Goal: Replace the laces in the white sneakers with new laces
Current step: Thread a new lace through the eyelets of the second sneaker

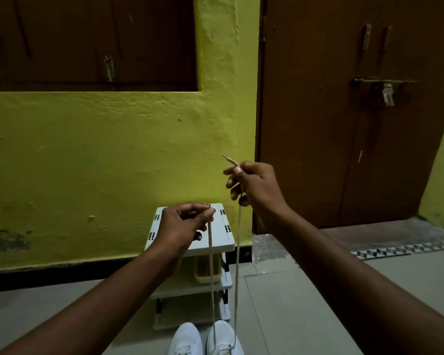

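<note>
Two lace strands [238, 252] hang before the white rack [223, 239].

Dim, murky, wide-angle edge distortion

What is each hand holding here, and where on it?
The lace, one end each: the left hand pinches right at the tip, the right hand just below the protruding tip.

Head view (single), forward and down
</note>
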The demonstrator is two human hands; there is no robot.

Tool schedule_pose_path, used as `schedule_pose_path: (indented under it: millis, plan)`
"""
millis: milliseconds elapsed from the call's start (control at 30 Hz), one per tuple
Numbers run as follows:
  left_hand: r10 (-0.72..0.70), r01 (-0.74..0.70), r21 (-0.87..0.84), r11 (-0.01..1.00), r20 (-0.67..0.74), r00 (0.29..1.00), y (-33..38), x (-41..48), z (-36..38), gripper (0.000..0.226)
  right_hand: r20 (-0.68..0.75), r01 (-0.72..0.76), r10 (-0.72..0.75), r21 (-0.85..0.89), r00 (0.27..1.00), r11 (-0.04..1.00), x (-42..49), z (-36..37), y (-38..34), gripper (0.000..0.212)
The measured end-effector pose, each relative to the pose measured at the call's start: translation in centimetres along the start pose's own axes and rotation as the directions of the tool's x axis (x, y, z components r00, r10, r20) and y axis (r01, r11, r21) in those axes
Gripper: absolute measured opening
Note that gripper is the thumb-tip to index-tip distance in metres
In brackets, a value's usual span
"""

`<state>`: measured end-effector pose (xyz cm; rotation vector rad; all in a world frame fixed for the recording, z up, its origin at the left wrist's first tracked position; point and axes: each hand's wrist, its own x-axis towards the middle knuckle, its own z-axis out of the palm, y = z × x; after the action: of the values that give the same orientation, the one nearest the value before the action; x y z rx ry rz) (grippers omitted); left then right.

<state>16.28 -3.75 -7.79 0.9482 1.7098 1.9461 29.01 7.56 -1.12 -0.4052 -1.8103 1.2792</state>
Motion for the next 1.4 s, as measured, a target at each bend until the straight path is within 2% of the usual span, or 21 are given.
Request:
schedule_pose_path:
  millis: [167,400,533,700,933,1233,1400]
  plan:
    - [-0.046,0.044,-0.053,0.998,-0.042,0.998,0.5,0.4,0.2,0.01,-0.09,0.097,-0.092,0.06,0.992,0.993,0.1,0.3,-0.2,0.026]
    - [-0.068,0.063,-0.076,0.995,-0.061,0.996,0.5,0.3,0.4,0.012,-0.11,0.141,-0.131,0.083,0.985,0.987,0.1,0.1,-0.8,0.024]
    - [-0.052,0.049,-0.059,0.997,-0.045,0.998,0.7,0.1,0.7,0.011,-0.155,0.134,-0.127,0.034,0.98,0.99,0.4,-0.1,-0.7,0.018]
    - [-0.042,0.04,-0.05,0.998,-0.043,0.998,0.8,0.0,0.7,0.008,-0.273,0.163,-0.197,-0.144,0.942,0.976,0.9,-0.1,-0.4,0.013]
    - [-0.054,0.051,-0.044,0.998,-0.057,0.997,0.7,0.0,0.5,0.004,-0.301,0.168,-0.181,-0.068,0.936,0.983,0.7,0.0,-1.4,0.01]
    - [-0.062,0.06,-0.027,0.998,-0.058,0.996,1.1,-0.3,0.6,0.005,-0.294,0.194,-0.202,-0.055,0.934,0.979,0.5,0.1,-2.0,0.008]
    - [-0.068,0.067,-0.014,0.998,-0.067,0.995,1.0,-0.3,0.4,0.005,-0.294,0.206,-0.195,0.007,0.936,0.978,0.4,0.1,-2.2,0.012]
